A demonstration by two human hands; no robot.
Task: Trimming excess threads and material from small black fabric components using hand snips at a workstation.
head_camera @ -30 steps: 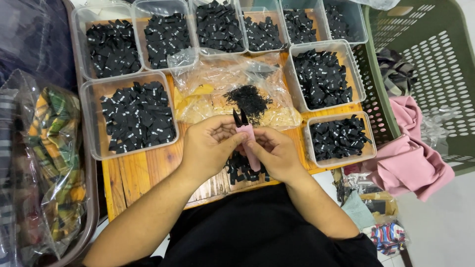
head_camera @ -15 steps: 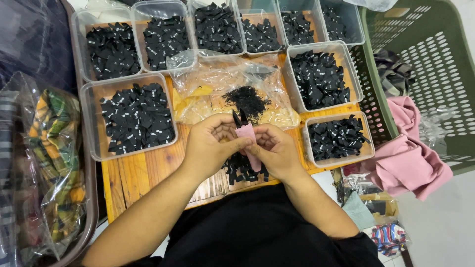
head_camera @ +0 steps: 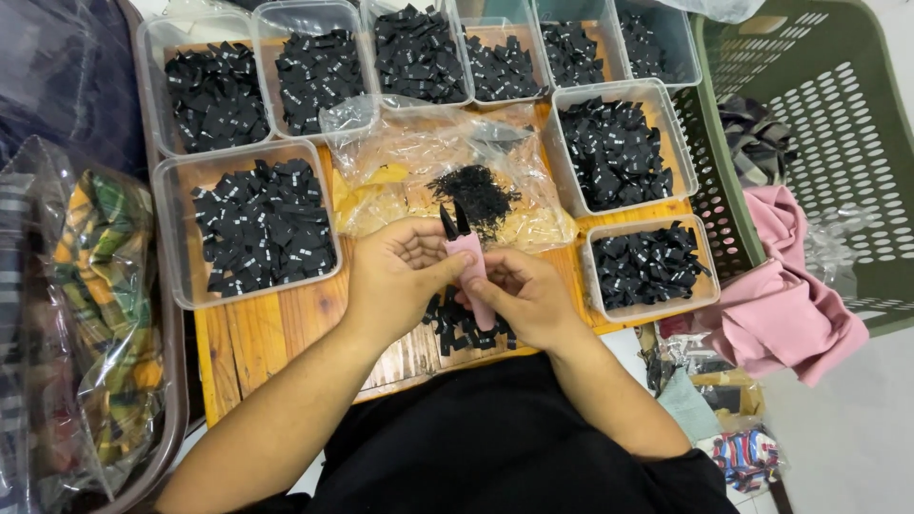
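We've got bare wood (head_camera: 267, 333) open on the near left of the board, the one easy lane in. Ahead, the crumpled clear bag (head_camera: 428, 181) blocks the middle, and tubs of black labels (head_camera: 257, 228) wall off left, back and right. Our left hand (head_camera: 405, 276) and right hand (head_camera: 519, 295) crowd the centre with the pink snips (head_camera: 471, 271). The green basket (head_camera: 809, 124) shuts the right flank, a bagged cloth bundle (head_camera: 95, 314) the left.

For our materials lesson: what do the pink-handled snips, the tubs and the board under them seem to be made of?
Pink-handled snips: matte pink plastic handle, dark blades, probably metal. Tubs: clear glossy plastic, contents visible through the walls. Board: wood, orange-brown with visible grain and plank joints.
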